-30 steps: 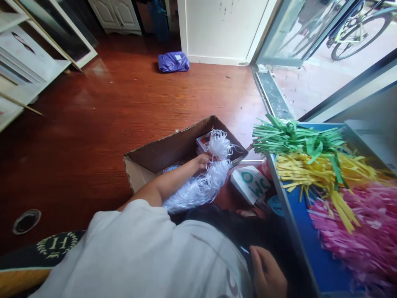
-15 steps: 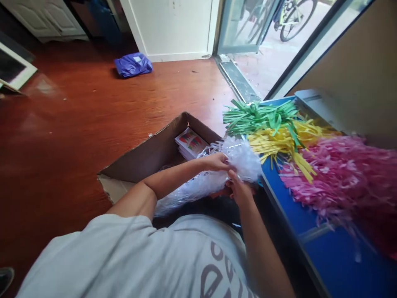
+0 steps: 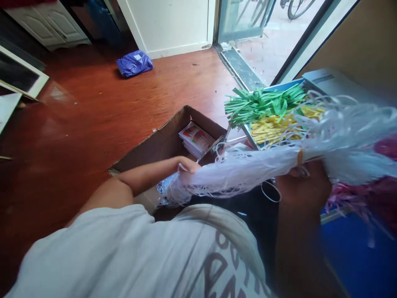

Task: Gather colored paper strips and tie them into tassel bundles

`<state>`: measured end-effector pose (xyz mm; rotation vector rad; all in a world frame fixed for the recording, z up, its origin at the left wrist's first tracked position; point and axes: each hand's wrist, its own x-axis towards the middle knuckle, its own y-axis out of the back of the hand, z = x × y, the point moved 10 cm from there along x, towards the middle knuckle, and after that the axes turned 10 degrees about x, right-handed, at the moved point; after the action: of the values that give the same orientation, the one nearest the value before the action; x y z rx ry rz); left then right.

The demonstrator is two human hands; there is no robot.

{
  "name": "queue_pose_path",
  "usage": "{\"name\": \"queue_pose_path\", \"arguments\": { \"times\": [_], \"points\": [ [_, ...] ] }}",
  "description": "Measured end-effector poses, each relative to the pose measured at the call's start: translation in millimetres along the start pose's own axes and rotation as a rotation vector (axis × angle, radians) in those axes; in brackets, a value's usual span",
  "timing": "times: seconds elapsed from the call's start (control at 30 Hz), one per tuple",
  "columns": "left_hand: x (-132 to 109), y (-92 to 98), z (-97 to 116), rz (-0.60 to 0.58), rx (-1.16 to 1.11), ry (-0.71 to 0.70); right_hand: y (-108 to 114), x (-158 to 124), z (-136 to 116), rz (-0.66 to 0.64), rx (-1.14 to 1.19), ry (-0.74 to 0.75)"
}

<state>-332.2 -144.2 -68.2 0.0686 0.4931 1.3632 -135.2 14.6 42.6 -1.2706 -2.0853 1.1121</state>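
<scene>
A long bundle of white plastic strips, probably a pom-pom, stretches across my lap from the box toward the right. My left hand is wrapped round its left part, with loose strand ends hanging below. My right hand grips it from beneath, beside a tan band tied round the bundle. Beyond that hand the strips fan out, blurred, over the blue surface and partly hide the yellow strips and the pink strips. Green strips lie behind the yellow ones.
An open cardboard box stands on the wooden floor in front of me, with a stack of printed cards inside. A blue surface is at my right. Farther off are a purple plastic package and an open doorway.
The white bundle has been drawn out lengthwise. My right hand has moved right and up with one end, while my left hand has slid left along the strips.
</scene>
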Motion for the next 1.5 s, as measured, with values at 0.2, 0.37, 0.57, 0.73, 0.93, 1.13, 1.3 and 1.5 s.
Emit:
{"name": "queue_pose_path", "arguments": {
  "times": [0.2,0.37,0.57,0.73,0.93,1.13,1.3,1.5],
  "points": [
    [-44.4,139.1,70.6,0.103,0.451,0.141,76.5,-29.9,52.5,0.065,-0.096,-0.223],
    [-30.6,95.6,128.3,0.048,0.885,-0.008,156.5,-55.8,85.0,0.285,-0.280,-0.377],
    [18.1,-9.4,39.3,-0.179,1.091,0.002,219.1,-94.0,50.5,0.369,-0.928,-0.372],
    [17.7,-27.0,10.4,-0.161,0.998,-0.053,182.3,-75.7,84.7,-0.055,-1.300,-0.367],
    [-5.3,-6.3,32.1,-0.071,0.646,-0.116,164.4,-48.3,156.9,-0.397,-1.580,-0.557],
    [-19.9,33.7,37.9,0.126,0.048,-0.071,166.2,-47.6,189.0,-0.465,-1.317,-0.679],
    [-23.4,64.5,29.9,0.424,-0.284,-0.056,159.6,-44.9,200.1,-0.422,-1.070,-0.703],
    [-26.3,82.2,23.5,0.569,-0.327,-0.074,165.3,-38.5,144.9,-0.198,-0.965,-0.574]
  ]
}}
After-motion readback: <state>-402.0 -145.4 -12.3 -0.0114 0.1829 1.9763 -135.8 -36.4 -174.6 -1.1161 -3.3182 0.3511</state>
